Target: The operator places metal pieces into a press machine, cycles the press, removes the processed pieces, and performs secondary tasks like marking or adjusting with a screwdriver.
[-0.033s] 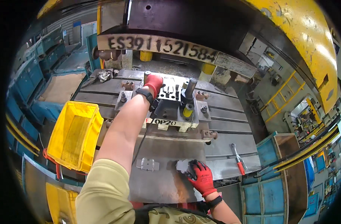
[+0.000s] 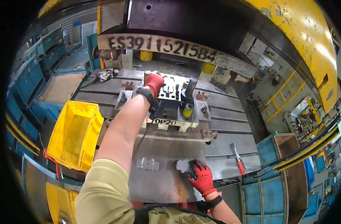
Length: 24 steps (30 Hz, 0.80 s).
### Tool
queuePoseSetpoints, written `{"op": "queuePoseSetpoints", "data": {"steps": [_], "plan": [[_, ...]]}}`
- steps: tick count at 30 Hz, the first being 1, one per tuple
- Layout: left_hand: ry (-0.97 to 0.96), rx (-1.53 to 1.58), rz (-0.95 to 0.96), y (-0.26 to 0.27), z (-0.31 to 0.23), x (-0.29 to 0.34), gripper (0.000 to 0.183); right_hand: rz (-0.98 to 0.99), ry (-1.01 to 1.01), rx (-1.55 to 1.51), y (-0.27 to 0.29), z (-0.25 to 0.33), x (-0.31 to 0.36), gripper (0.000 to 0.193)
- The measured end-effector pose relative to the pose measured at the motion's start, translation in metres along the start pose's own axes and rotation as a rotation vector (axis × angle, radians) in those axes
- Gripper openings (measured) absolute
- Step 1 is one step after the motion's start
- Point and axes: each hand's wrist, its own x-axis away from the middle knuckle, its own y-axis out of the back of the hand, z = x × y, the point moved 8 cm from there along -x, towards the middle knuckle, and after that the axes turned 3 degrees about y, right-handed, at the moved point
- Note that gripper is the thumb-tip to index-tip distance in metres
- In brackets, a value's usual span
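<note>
- Two hands in red gloves, each with one dark band at the wrist.
- The left hand (image 2: 154,81) is at the far left corner of the one die block (image 2: 182,121), beside its post; its fingers are hidden, so I cannot tell whether they are apart or together.
- The right hand (image 2: 201,178) has bent fingers at the right side of a grey metal piece (image 2: 182,165); whether they clamp it I cannot tell.
- That piece lies between the die block and the near edge of the slotted table (image 2: 230,140); a second metal piece (image 2: 148,164) lies to its left, well apart.
- One red-handled tool (image 2: 240,168) lies near the table's near right corner.
- Two yellow bins: a large tub (image 2: 71,142) beyond the table's left edge, another bin (image 2: 60,201) lower down.
- Since the earlier frame, both hands and both pieces keep practically the same places; the dark cord (image 2: 141,140) below the left forearm looks fainter.
</note>
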Motion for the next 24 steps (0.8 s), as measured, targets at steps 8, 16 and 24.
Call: {"op": "queuePoseSetpoints", "data": {"steps": [8,16,24], "plan": [[0.013,0.926,0.318,0.026,-0.001,0.106,0.008,0.109,0.017,0.018,0.003,-0.004,-0.001,0.058],[0.262,0.87,0.465,0.009,0.076,0.259,0.011,0.053,0.169,0.143,0.013,0.001,-0.009,0.049],[0.181,0.13,0.224,0.01,0.082,0.296,0.038,-0.01,0.269,0.216,0.029,0.014,-0.021,0.041]]}}
